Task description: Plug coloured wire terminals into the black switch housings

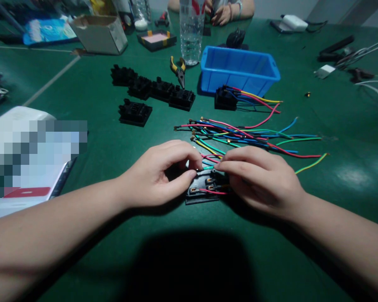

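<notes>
A black plastic connector block (204,188) lies on the green mat just in front of me, with brass terminals and a few coloured wires seated in it. My left hand (160,174) grips the block's left end between thumb and fingers. My right hand (258,178) rests on its right side, fingertips pinching a thin wire at the block's top edge. A loose bundle of coloured wires (248,136) with brass ends fans out behind both hands.
Several empty black connector blocks (153,90) sit at centre left, and one wired block (225,98) stands by a blue bin (239,69). Pliers (179,70), a water bottle (191,31) and a cardboard box (99,33) lie farther back. Another person's hands (222,12) are at the far edge.
</notes>
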`<action>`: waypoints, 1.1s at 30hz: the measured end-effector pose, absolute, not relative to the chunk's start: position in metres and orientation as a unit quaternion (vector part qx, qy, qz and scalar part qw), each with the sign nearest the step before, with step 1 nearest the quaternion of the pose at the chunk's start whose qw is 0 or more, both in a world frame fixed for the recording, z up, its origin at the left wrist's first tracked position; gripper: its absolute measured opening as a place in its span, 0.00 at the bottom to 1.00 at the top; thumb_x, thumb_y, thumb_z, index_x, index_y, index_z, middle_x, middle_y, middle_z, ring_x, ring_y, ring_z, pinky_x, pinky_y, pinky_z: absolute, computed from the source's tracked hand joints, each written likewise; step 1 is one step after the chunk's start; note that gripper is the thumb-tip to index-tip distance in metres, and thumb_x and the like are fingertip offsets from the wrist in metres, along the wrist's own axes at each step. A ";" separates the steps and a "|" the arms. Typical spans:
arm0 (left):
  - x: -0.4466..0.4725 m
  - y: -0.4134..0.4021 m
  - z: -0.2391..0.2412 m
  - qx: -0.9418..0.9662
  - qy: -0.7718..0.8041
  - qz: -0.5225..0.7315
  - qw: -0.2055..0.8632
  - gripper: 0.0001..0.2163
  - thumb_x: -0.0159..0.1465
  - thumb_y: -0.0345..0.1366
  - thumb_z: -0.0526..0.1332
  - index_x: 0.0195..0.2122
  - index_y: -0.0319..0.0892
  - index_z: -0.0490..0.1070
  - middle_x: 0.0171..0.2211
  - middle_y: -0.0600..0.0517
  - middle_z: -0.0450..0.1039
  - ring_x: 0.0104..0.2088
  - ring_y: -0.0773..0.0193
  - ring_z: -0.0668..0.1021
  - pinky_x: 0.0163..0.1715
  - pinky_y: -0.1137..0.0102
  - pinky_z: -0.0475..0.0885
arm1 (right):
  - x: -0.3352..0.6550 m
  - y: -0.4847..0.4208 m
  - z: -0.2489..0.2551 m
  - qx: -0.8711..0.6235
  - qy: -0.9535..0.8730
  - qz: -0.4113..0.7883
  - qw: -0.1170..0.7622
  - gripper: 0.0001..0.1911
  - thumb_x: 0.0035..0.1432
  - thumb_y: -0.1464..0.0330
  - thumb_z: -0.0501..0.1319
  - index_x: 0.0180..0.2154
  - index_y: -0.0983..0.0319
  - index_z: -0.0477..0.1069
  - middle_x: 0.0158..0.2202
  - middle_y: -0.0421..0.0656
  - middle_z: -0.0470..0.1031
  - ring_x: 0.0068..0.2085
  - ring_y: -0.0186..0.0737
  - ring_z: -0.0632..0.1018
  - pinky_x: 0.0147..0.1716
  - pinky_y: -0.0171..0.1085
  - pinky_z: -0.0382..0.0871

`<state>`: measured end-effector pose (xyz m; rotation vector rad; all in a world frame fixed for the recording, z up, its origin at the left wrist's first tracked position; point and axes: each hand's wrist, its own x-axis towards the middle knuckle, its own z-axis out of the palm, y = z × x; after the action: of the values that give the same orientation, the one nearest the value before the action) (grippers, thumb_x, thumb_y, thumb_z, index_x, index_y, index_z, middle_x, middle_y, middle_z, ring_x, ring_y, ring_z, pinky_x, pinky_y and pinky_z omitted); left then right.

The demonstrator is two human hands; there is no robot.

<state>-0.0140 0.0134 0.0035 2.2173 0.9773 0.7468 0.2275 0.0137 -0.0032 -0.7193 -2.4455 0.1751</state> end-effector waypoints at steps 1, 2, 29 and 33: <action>-0.014 0.014 0.004 0.835 0.366 0.279 0.300 0.04 0.60 0.30 0.58 0.35 0.45 0.70 0.33 0.52 0.75 0.34 0.63 0.75 0.36 0.68 0.72 | 0.227 0.014 -0.003 -0.267 -0.917 0.065 0.289 0.14 0.62 0.75 0.56 0.46 0.57 0.72 0.43 0.48 0.78 0.42 0.43 0.79 0.37 0.41 0.76; -0.014 0.014 0.004 0.837 0.364 0.278 0.300 0.05 0.60 0.30 0.58 0.35 0.45 0.70 0.33 0.52 0.75 0.34 0.63 0.75 0.36 0.67 0.72 | 0.227 0.014 -0.003 -0.264 -0.918 0.064 0.288 0.13 0.62 0.75 0.56 0.45 0.57 0.72 0.43 0.48 0.78 0.42 0.43 0.79 0.37 0.40 0.76; -0.013 0.013 0.004 0.842 0.357 0.277 0.296 0.07 0.56 0.27 0.57 0.34 0.44 0.69 0.31 0.52 0.73 0.33 0.63 0.74 0.34 0.68 0.70 | 0.228 0.014 -0.002 -0.204 -0.943 0.056 0.256 0.13 0.60 0.76 0.57 0.47 0.61 0.70 0.43 0.50 0.78 0.39 0.42 0.77 0.34 0.40 0.73; -0.014 0.014 0.003 0.837 0.355 0.277 0.310 0.07 0.56 0.28 0.57 0.35 0.44 0.69 0.32 0.52 0.73 0.33 0.63 0.74 0.34 0.68 0.71 | 0.227 0.015 -0.002 -0.201 -0.944 0.060 0.255 0.13 0.60 0.76 0.58 0.47 0.63 0.70 0.43 0.50 0.78 0.38 0.43 0.77 0.34 0.40 0.73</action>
<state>-0.0144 0.0139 0.0032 2.2107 0.9383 0.7308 0.2273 0.0149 -0.0017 -0.5445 -2.5628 0.1639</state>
